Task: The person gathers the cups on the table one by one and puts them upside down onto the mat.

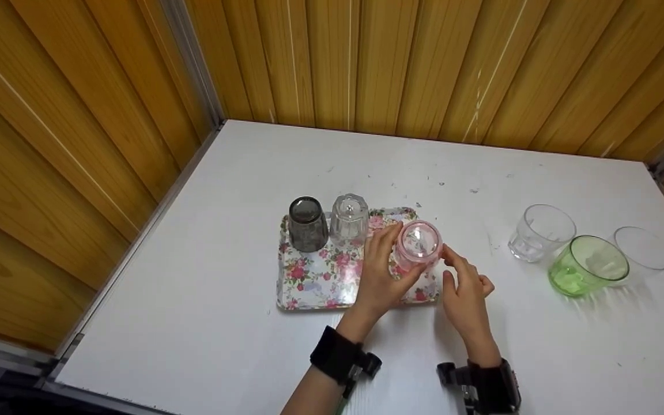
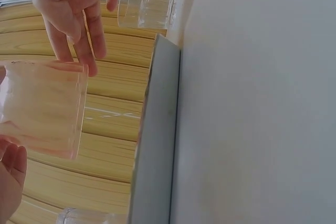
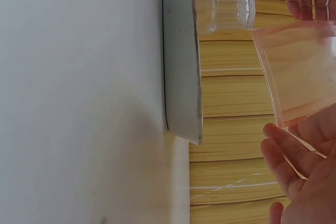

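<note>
A pink glass (image 1: pixel 419 242) is held mouth-down above the floral tray (image 1: pixel 323 297), its rim apart from the tray in both wrist views. My left hand (image 1: pixel 381 271) grips it between thumb and fingers from the left. On the other side, my right hand (image 1: pixel 467 294) touches the glass with extended fingertips, its thumb held away. A dark grey glass (image 1: pixel 308 226) and a clear faceted glass (image 1: pixel 350 218) stand upside down along the tray's back left. The right wrist view shows the clear faceted glass (image 3: pixel 228 4) beyond the tray's side (image 3: pixel 181 61).
On the white table (image 1: pixel 193 276), to the right, stand a clear glass (image 1: pixel 539 233), a green glass (image 1: pixel 585 268) and another clear glass (image 1: pixel 643 248), all mouth-up. Wood-patterned walls (image 1: pixel 366 69) border the table at the back and left.
</note>
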The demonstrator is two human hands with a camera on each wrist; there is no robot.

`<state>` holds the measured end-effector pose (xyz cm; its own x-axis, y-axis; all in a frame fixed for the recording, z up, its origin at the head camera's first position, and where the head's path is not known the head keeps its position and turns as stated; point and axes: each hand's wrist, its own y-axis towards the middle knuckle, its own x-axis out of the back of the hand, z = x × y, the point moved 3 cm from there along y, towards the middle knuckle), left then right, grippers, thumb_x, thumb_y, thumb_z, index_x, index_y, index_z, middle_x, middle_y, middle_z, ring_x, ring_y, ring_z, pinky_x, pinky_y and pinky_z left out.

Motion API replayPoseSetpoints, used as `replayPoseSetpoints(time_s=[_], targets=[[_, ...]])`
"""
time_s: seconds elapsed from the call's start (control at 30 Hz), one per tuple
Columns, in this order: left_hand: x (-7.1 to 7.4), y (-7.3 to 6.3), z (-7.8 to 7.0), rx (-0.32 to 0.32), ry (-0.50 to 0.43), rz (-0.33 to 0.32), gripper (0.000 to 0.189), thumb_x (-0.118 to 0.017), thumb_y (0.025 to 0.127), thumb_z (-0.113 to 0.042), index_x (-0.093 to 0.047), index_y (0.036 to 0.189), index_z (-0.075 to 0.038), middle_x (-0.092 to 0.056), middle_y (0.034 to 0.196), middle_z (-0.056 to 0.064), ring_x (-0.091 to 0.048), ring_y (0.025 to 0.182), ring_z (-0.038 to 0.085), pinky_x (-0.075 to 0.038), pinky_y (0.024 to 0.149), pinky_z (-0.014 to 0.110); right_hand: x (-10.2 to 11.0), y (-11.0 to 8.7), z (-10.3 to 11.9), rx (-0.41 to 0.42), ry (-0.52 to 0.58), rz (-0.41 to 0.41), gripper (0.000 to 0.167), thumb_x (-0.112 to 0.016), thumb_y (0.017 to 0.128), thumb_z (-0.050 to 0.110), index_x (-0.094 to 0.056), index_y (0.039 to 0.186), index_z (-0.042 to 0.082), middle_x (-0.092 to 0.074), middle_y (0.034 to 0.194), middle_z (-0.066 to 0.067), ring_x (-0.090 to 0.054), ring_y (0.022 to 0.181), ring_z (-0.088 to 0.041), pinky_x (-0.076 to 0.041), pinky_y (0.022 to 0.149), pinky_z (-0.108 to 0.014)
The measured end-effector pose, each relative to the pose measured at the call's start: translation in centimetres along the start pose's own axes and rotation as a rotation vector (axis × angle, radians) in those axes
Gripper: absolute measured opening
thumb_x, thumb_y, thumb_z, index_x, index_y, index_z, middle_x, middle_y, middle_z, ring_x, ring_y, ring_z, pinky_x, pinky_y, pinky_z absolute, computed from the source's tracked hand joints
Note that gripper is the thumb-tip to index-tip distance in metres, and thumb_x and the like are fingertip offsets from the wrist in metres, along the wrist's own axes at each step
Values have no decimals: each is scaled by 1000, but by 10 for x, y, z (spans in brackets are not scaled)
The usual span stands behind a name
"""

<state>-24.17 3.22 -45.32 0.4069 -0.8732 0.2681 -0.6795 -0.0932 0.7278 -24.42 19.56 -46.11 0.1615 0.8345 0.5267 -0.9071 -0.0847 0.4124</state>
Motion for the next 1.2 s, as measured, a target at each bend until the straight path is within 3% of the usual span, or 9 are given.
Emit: replayPoseSetpoints(time_s=[0.13,0.33,0.83,1.07,1.2], targets=[[-1,0,0,-11,2,-6,73,-90,77,-13,-54,138,6,-57,136,19,-52,122,32,-47,102,42,-1,0,0,30,-1,2,45,-50,94,-14,-56,139,-8,-65,123,-28,-55,108,-43,-19,89,-52],[-2,0,-1,-33,5,-14,74,-90,78,-14,-54,139,5,-59,140,20,-54,124,31,-45,103,41,-2,0,-1,11,7,21,45,-50,95,-14,-55,140,-9,-65,123,-29,-55,111,-45,-19,89,-52],[-2,-2,0,18,-52,0,78,-91,78,-12,-49,142,3,-56,139,17,-51,109,24,-54,89,34,-2,-1,-1,1,9,33,44,-51,95,-14,-55,139,-10,-64,119,-31,-55,112,-47,-20,90,-50],[-3,-2,-2,21,-52,-1,81,-92,76,-13,-48,143,1,-51,130,17,-51,103,23,-52,84,27,-2,-1,0,11,11,34,44,-51,96,-12,-55,139,-9,-64,118,-30,-55,112,-47,-20,92,-52],[-3,-2,-3,9,-44,-6,81,-92,75,-14,-48,142,2,-51,133,19,-50,100,22,-50,81,26,-2,0,0,5,14,38,45,-51,95,-11,-54,140,-9,-64,117,-30,-55,112,-46,-20,92,-52]])
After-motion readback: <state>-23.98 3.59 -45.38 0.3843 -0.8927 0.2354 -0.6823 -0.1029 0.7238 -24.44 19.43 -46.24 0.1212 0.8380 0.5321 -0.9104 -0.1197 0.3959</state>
